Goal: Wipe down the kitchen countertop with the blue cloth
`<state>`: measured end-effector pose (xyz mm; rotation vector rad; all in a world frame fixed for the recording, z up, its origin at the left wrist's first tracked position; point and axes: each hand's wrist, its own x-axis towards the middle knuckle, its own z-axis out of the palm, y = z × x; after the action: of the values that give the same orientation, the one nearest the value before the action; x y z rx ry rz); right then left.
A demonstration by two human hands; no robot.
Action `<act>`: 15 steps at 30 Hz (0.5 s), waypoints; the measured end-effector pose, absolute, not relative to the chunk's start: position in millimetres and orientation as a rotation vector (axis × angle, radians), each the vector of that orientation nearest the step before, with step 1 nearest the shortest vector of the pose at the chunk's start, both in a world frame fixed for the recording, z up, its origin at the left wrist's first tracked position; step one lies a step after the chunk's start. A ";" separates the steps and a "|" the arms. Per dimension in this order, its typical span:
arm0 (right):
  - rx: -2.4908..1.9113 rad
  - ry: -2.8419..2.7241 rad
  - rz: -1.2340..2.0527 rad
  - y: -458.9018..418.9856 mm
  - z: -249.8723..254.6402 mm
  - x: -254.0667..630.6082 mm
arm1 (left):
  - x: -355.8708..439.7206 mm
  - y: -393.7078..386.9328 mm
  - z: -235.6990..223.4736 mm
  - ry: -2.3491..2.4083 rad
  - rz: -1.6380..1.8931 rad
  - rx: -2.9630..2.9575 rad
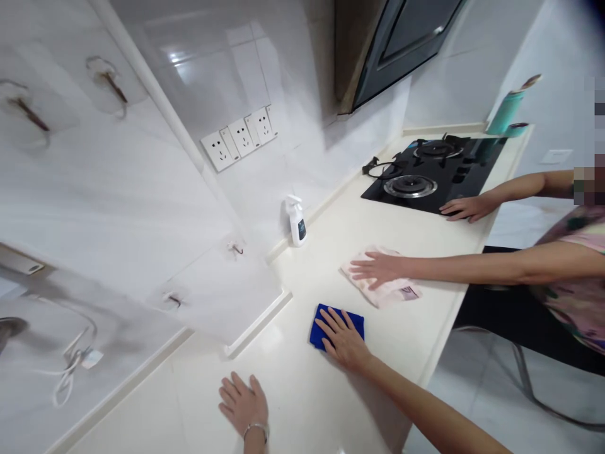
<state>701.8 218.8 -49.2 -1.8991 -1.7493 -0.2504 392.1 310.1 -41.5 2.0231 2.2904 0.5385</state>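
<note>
My right hand (pixel 347 343) lies flat with fingers spread on a folded blue cloth (pixel 357 323), pressing it to the cream countertop (pixel 293 384). Bare of any object, my left hand (pixel 244 402) is spread open on or just over the counter at the lower middle, a bracelet at its wrist. Just beyond the blue cloth is a pale pink cloth (pixel 378 296), under the flat hand (pixel 380 268) of another person. That person's other hand (pixel 467 208) rests at the near edge of the black gas stove (pixel 454 180).
A white spray bottle (pixel 297 224) stands by the wall below a row of sockets (pixel 241 137). Near the stove's far end are a green container (pixel 507 113) and a small bowl (pixel 517 129). A dark cabinet (pixel 401 47) hangs above. A metal-legged chair (pixel 524 372) stands right of the counter.
</note>
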 end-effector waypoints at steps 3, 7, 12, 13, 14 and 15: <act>-1.968 -1.606 -0.244 258.8 -49.9 712.8 | 393.1 306.7 -42.7 2.307 0.513 2.093; -2.097 -1.479 -0.174 316.9 -43.8 732.8 | 390.9 306.9 -48.2 2.341 0.502 2.160; -2.253 -1.476 -0.028 388.8 -34.1 748.0 | 392.1 308.2 -57.6 2.409 0.597 2.245; -2.276 -1.479 0.000 403.2 -33.4 748.1 | 393.3 308.1 -58.3 2.416 0.627 2.264; -2.294 -1.484 0.026 417.4 -33.3 747.2 | 394.7 308.0 -58.6 2.420 0.663 2.284; -2.302 -1.495 0.049 431.6 -33.8 745.7 | 396.1 308.1 -58.6 2.420 0.701 2.305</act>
<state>745.7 431.6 -33.8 -2.3025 -1.4953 0.0488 396.1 308.1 -58.6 2.3048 2.4204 0.7005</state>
